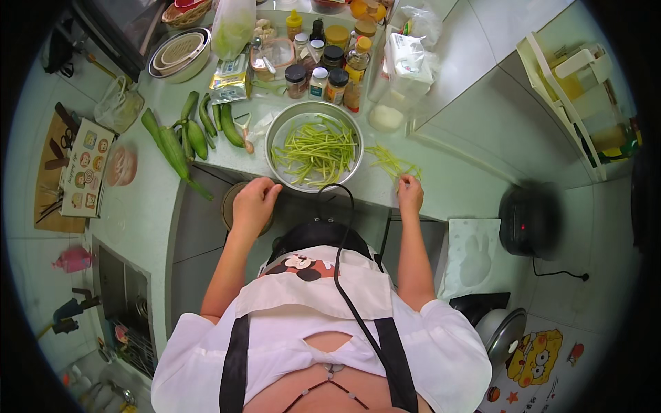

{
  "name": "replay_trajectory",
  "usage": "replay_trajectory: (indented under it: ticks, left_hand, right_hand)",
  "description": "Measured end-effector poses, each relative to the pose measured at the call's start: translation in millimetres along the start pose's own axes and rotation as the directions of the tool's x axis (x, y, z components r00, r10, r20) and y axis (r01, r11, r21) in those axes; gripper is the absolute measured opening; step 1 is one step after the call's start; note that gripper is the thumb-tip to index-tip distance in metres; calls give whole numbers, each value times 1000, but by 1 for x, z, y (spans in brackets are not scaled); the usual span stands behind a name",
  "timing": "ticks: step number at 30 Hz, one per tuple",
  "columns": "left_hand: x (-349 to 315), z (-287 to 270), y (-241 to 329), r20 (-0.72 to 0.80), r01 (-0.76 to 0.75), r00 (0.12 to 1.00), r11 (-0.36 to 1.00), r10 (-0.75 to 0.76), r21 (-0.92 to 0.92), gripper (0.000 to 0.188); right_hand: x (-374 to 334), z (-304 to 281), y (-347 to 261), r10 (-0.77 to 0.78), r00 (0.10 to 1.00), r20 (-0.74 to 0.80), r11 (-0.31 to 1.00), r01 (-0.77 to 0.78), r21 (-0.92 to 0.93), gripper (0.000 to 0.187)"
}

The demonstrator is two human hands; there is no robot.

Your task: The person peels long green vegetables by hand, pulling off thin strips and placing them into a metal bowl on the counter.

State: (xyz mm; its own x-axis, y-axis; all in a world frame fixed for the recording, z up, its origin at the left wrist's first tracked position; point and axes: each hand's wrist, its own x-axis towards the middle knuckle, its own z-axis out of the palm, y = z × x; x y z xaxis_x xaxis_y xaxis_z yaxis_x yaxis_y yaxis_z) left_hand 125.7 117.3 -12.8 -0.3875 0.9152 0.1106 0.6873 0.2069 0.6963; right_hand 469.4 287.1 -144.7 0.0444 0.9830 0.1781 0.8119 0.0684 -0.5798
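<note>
A round metal bowl (270, 157) stands at the counter's front edge, holding many thin cut green stems (315, 150). My left hand (253, 205) is near the bowl's lower left rim, its fingers curled; whatever they may hold is hidden. Right of the bowl, a small loose bunch of green stems (391, 162) lies on the counter. At the near end of that bunch, my right hand (410, 193) has its fingertips pinched together on the stems.
Green gourds (172, 148) and slimmer green vegetables lie left of the bowl. Several seasoning jars (334, 56) crowd behind it. A plastic container (392, 103) stands at the back right. A black cable (344, 275) hangs over my apron. A sink (124, 296) is at the left.
</note>
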Motion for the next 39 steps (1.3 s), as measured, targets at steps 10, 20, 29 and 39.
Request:
replay_trajectory:
  ticks: [10, 20, 29, 39]
  left_hand:
    - [-18, 20, 26, 40, 74, 997, 997, -73, -33, 16]
    - [-27, 11, 27, 35, 62, 998, 995, -60, -72, 13]
    - [-19, 7, 40, 48, -108, 991, 960, 124, -259, 18]
    - [-17, -7, 53, -24, -364, 930, 913, 366, -182, 18]
  right_hand:
    - [61, 13, 14, -12, 995, 95, 965, 36, -260, 13]
    - [62, -17, -16, -150, 983, -103, 975, 129, -183, 9]
    - [-9, -69, -141, -417, 882, -221, 875, 455, 164, 11]
    - [-83, -74, -220, -574, 792, -207, 739, 610, 285, 15]
